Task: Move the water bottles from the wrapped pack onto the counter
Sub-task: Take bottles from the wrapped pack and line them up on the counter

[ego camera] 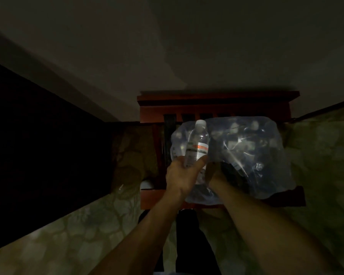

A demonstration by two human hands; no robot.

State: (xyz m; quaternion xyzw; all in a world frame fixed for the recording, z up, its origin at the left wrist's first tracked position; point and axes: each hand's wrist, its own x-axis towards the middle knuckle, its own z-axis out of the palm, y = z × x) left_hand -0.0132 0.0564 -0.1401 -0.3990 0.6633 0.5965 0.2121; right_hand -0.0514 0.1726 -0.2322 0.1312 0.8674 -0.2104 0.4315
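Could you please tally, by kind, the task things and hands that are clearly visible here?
Clear plastic water bottle with white cap, out of the pack: 1
Clear plastic-wrapped pack of bottles: 1
Bare hands, left hand and right hand: 2
Total: 4

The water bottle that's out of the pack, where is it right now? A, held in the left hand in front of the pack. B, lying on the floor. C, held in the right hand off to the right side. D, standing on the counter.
A: the left hand grips the lower part of the water bottle, cap up, in front of the wrapped pack, while the right hand is at the pack's torn wrap.
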